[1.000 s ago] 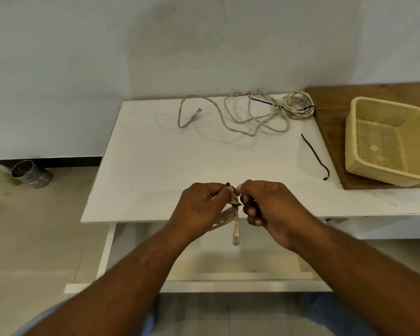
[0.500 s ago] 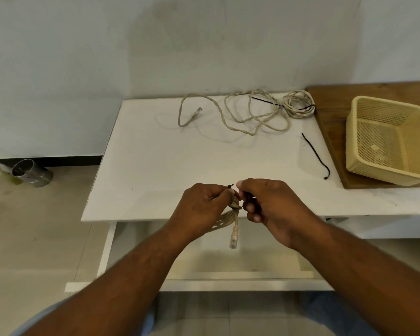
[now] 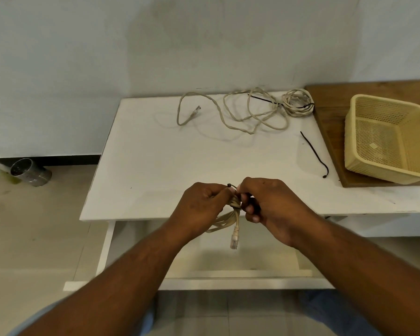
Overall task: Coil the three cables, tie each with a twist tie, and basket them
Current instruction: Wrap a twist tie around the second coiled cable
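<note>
Barely anything has shifted: both hands stay at the near edge of the white table (image 3: 155,166), and the clear plug (image 3: 234,241) still dangles below them. The left hand (image 3: 201,207) grips the coiled beige network cable (image 3: 224,220). The right hand (image 3: 274,209) pinches the thin black twist tie (image 3: 229,185) around it. Farther back lie a loose beige cable (image 3: 240,115), a small beige coil (image 3: 297,105) and a spare black tie (image 3: 313,151). The pale tag (image 3: 374,146) inside the yellow mesh plastic basket (image 3: 357,163) is too small to read.

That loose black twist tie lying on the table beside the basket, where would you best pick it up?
I'd pinch the loose twist tie near the middle of its straight run, coming from above, fingers across its width. It lies flat and thin on the white table, with bare surface on both sides.
</note>
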